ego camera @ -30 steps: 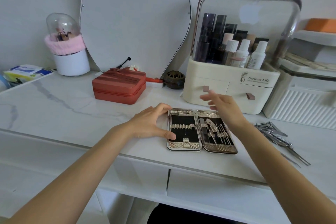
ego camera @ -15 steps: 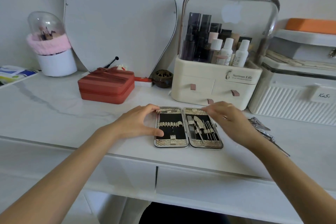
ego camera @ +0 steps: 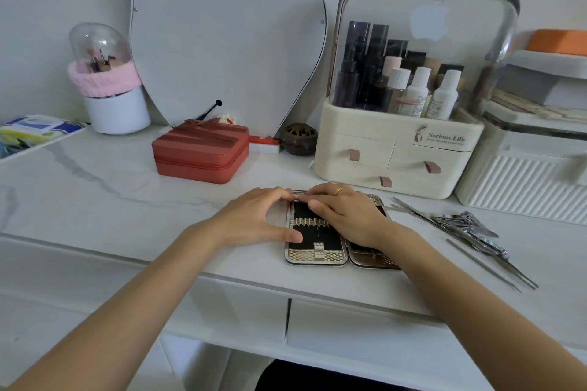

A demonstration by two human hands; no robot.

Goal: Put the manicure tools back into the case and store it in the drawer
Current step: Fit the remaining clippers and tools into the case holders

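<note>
The manicure case lies open flat near the table's front edge, its black-lined left half mostly bare. My left hand grips that half's left side, thumb low and fingers at the top corner. Reaching across from the right, my right hand covers most of the right half and pinches the left half's top rim. Several loose steel manicure tools lie in a pile on the table to the right of the case. A white table drawer sits shut below the case.
A cream cosmetics organiser with small drawers stands just behind the case. A white ribbed box is at the right, a red zip box at the back left, and a mirror leans on the wall.
My right hand has come down from above the right half and moved left onto the case's top rim. My left hand has stayed on the case's left side.
</note>
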